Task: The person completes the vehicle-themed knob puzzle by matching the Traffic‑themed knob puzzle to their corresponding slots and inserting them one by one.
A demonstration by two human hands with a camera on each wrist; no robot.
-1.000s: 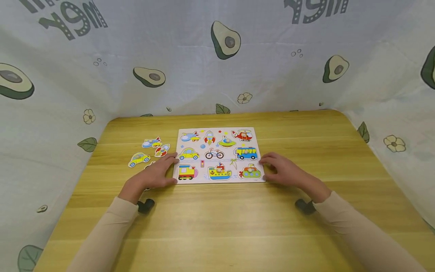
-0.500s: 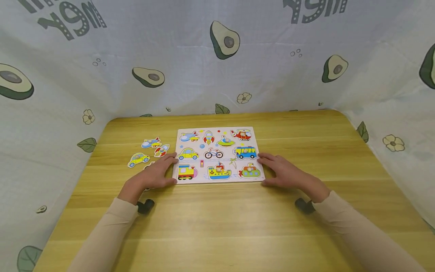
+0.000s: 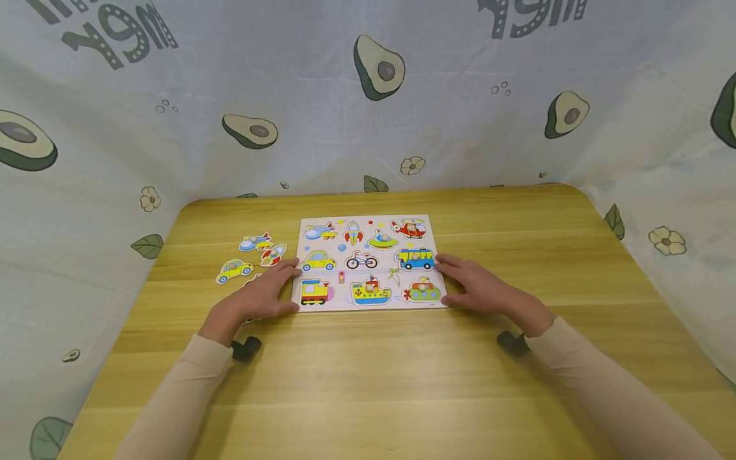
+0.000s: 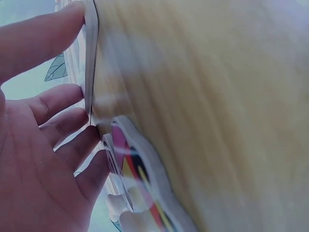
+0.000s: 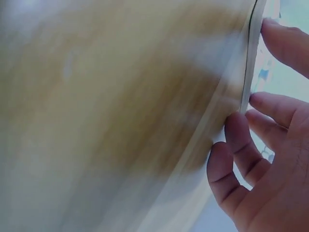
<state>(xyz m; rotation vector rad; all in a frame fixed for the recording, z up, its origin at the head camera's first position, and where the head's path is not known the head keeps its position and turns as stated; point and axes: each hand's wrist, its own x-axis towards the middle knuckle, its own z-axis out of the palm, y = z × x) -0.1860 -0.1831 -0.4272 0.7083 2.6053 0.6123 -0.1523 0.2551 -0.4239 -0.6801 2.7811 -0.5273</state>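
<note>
A peg puzzle board (image 3: pixel 339 306) printed with vehicles lies flat on the table, between the two hands. My left hand (image 3: pixel 261 297) touches its left edge, thumb and fingers spread apart; in the left wrist view the thumb and fingertips meet the board's side (image 4: pixel 91 63). At the opposite edge, my right hand (image 3: pixel 476 286) rests its thumb and fingertips in the same way, as the right wrist view shows. Knobbed pieces such as the bus (image 3: pixel 415 258), the ship (image 3: pixel 371 291) and the submarine (image 3: pixel 423 289) sit in the board. Loose pieces beside the left hand are partly hidden by it.
Left of the board lie a loose airplane piece (image 3: pixel 255 242), a rocket piece (image 3: pixel 273 255) and a yellow car piece (image 3: pixel 234 271). The wooden table (image 3: pixel 368 383) reaches back to a pale cloth (image 3: pixel 322 128) with avocado prints.
My right hand's thumb and fingers have shifted slightly along and against the board's right edge, and the board has moved a touch left. The left hand stays nearly still.
</note>
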